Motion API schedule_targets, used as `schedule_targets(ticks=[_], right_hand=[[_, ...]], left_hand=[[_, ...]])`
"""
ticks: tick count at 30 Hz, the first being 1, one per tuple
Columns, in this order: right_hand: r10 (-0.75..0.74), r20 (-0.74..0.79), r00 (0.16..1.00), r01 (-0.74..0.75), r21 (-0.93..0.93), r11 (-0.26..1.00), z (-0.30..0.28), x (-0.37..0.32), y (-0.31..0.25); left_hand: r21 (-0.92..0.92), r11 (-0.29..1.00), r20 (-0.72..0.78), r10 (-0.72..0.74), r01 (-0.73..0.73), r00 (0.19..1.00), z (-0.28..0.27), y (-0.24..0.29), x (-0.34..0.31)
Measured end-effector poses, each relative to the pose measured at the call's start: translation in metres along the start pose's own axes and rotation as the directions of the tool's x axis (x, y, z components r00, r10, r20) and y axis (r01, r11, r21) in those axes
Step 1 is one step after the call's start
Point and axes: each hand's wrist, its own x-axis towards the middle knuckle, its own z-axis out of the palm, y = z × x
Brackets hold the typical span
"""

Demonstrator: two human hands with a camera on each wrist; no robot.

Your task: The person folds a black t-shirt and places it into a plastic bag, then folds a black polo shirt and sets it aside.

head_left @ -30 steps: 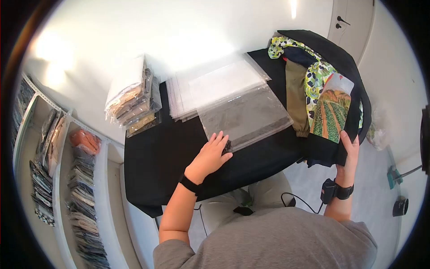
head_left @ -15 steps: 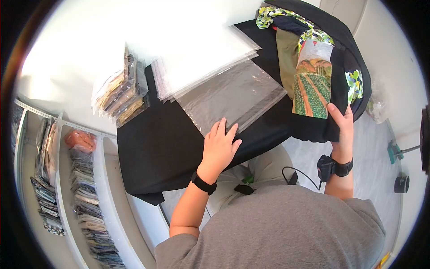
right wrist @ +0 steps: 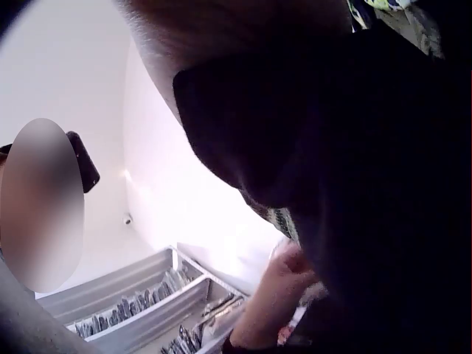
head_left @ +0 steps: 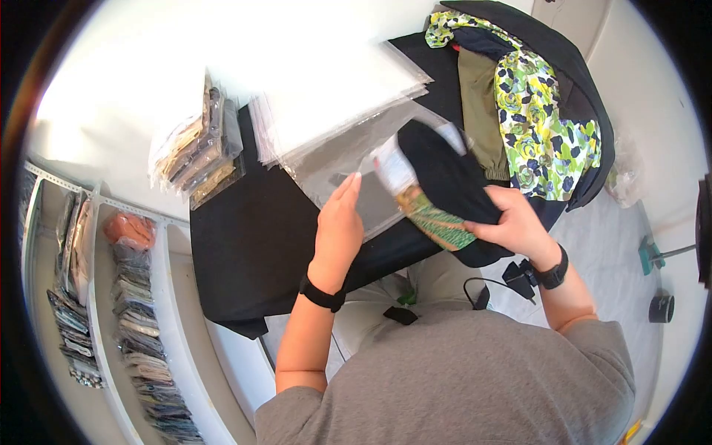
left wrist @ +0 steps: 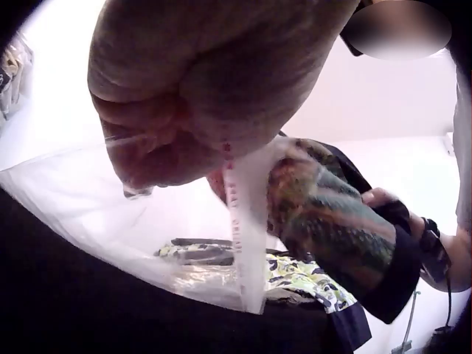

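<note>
In the head view, my right hand grips a folded black garment with a printed field-landscape panel, thumb on the printed side. The garment is tilted over the grey-looking clear plastic bag on top of the pile. My left hand is at the bag's near edge. In the left wrist view its fingers are curled and pinch the raised clear film, which has a flap with red print. The right wrist view is mostly filled by the garment's dark cloth.
A pile of clear bags lies at the back of the black-covered table. Packed garments are stacked at the left. Olive cloth and a floral garment lie at the right. Shelves with bagged clothes stand far left.
My right hand has lifted the black garment off the floral one and brought it left over the bag. The left hand has turned on edge and raised the bag's near film.
</note>
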Motion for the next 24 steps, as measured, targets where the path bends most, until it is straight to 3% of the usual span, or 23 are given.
schedule_targets(ticks=[5,7,9,11,13,18,21,23,24], right_hand=[[-0.194,0.234,0.953,0.194,0.023,0.981,0.021,0.017,0.012],[-0.162,0.297,0.941,0.171,-0.005,0.985,0.017,0.024,0.003],[-0.039,0.347,0.937,0.036,0.014,0.999,0.014,0.032,0.0],[-0.004,0.35,0.937,0.017,-0.034,0.999,0.009,0.041,-0.011],[0.063,0.241,0.968,-0.026,-0.153,0.988,0.009,0.047,-0.015],[-0.036,0.244,0.969,0.082,-0.178,0.981,0.022,0.057,-0.014],[0.011,0.157,0.987,0.008,-0.12,0.993,0.021,0.064,-0.016],[0.057,0.194,0.979,-0.07,0.062,0.996,0.02,0.063,-0.029],[0.013,0.179,0.984,-0.019,0.03,0.999,0.018,0.061,-0.034]], left_hand=[[0.001,1.0,-0.039,0.003,-0.003,0.999,-0.017,0.01,0.013],[-0.058,0.998,-0.048,0.028,-0.031,0.998,-0.021,0.015,0.014],[-0.033,0.999,-0.036,0.03,-0.031,0.999,-0.025,0.021,0.011],[-0.009,0.999,-0.023,0.037,-0.037,0.999,-0.029,0.03,0.009],[0.015,1.0,-0.003,0.007,-0.007,1.0,-0.032,0.04,0.008],[0.146,0.973,-0.02,0.185,-0.18,0.983,-0.025,0.051,0.012],[0.173,0.971,-0.027,0.17,-0.163,0.985,-0.029,0.065,0.015],[0.235,0.959,-0.062,0.175,-0.156,0.983,-0.031,0.067,0.019],[0.202,0.968,-0.116,0.171,-0.145,0.978,-0.032,0.062,0.02]])
